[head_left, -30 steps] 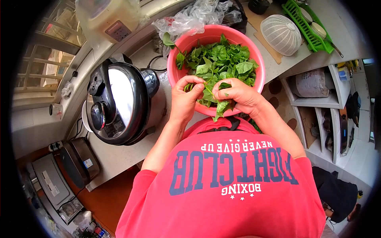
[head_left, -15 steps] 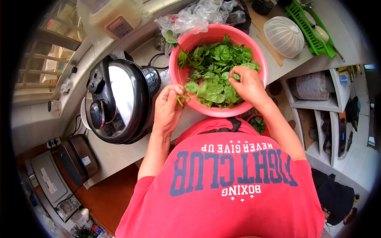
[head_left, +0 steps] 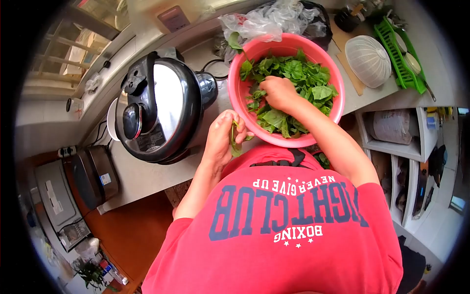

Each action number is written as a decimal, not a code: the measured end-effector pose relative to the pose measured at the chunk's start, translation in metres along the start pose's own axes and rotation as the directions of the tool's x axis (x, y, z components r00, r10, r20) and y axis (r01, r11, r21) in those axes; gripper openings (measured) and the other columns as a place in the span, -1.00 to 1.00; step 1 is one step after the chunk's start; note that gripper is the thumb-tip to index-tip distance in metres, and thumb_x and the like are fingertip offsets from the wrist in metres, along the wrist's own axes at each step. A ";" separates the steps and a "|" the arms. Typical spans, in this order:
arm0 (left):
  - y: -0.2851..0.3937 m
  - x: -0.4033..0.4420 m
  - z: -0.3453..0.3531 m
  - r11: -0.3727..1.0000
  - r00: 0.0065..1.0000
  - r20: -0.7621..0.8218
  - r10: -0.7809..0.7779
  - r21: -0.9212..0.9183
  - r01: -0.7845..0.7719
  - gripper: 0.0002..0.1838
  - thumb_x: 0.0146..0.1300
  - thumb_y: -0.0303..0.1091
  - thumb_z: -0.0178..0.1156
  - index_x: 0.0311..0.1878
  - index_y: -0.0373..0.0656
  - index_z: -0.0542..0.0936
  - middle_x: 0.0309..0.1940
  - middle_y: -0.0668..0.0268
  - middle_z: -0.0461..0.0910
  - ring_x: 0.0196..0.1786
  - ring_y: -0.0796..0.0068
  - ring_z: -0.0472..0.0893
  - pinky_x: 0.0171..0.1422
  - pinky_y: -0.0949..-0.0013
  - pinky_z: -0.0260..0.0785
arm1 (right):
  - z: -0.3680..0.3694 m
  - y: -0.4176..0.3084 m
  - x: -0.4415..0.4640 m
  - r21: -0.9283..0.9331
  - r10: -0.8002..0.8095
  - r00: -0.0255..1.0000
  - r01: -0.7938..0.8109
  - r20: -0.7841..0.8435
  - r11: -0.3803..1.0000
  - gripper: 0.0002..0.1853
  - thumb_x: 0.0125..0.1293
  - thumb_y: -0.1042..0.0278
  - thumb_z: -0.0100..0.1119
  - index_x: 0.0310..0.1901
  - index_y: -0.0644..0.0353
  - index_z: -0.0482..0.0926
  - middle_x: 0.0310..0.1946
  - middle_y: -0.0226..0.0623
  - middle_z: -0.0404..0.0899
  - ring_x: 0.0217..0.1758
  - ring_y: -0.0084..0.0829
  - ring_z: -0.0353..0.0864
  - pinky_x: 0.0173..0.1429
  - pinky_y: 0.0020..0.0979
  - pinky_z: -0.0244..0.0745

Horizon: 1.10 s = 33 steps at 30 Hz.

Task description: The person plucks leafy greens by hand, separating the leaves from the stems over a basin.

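Observation:
A pink plastic basin (head_left: 338, 105) stands on the counter, heaped with loose green leaves (head_left: 293, 73). My left hand (head_left: 223, 137) is just outside the basin's near left rim, its fingers pinched on a thin leafy stem (head_left: 235, 142) that hangs down. My right hand (head_left: 280, 93) reaches into the basin over the leaves. Its fingers are curled together and point left; whatever lies between the fingertips is hidden. One leafy sprig (head_left: 235, 43) sticks up over the basin's far left rim.
To the left sits a black and silver electric cooker (head_left: 164, 108). Crumpled clear plastic bags (head_left: 264, 20) lie behind the basin. A white mesh dome (head_left: 367, 61) and a green dish rack (head_left: 401, 59) are at the right, above open shelves (head_left: 394, 147).
My right hand has moved left across the leaves, deeper into the basin. The left hand has lowered slightly, its stem now hanging down. The whole view has shifted a little.

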<state>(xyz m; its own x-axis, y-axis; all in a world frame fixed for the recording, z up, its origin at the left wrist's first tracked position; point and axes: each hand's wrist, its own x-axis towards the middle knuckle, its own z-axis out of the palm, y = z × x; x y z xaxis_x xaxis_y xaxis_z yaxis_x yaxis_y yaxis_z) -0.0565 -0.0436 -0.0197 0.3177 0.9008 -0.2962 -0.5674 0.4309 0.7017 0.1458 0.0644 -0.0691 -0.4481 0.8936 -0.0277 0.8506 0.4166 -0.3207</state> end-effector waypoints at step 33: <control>-0.015 0.065 0.052 0.985 0.986 -0.069 -0.151 0.074 0.156 -0.88 0.27 -0.40 0.21 -0.24 -0.26 0.53 -0.48 0.37 0.50 -0.61 0.70 0.29 -0.48 0.54 0.30 | -0.104 -0.021 -0.097 0.446 0.026 0.928 0.154 -0.372 0.882 -0.85 0.01 0.54 0.27 -0.34 0.19 0.56 -0.44 -0.20 0.47 -0.28 -0.16 0.53 -0.22 -0.28 0.42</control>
<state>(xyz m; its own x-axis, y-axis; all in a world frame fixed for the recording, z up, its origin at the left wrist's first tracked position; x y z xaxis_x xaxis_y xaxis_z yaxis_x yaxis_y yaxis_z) 0.0121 0.0056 -0.0164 0.3465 0.8268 -0.4431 -0.4527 0.5611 0.6930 0.2004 -0.0135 0.0391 -0.2915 0.9022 0.3180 0.5584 0.4304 -0.7092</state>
